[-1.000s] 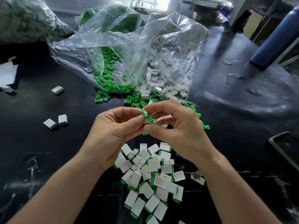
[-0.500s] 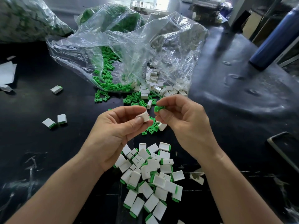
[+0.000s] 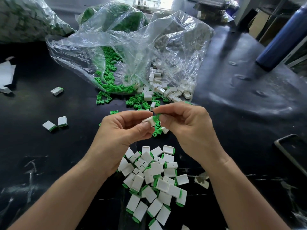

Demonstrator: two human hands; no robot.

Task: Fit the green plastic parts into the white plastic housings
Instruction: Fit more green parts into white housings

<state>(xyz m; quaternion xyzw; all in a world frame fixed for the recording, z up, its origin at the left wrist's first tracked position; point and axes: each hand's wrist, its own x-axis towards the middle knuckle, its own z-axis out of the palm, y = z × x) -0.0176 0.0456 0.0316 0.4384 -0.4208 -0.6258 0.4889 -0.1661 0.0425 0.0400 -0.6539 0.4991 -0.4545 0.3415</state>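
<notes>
- Left hand: fingers curled; thumb and forefinger pinch one white housing by its sides, held above the black table; housing tilted, one corner towards the right hand
- Right hand: fingers curled inward; forefinger and thumb pinch a green part, of which only a sliver shows between the fingertips
- Green part sits just beside the housing's right end; cannot tell whether it touches or has entered the opening
- Both hands meet near the middle of the view, fingertips almost together; bare forearms run in from the lower edge
- Pile of assembled pieces: white bodies with green ends showing, heaped on the table below the hands and between the wrists
- Clear plastic bag lies open beyond the hands; loose green parts spill from its left half, loose white housings from its right half; some of both lie on the table just beyond the fingers
- Three stray assembled pieces to the left: one alone; two side by side nearer
- Blue bottle at far right, well apart from the work; white paper at the left edge
</notes>
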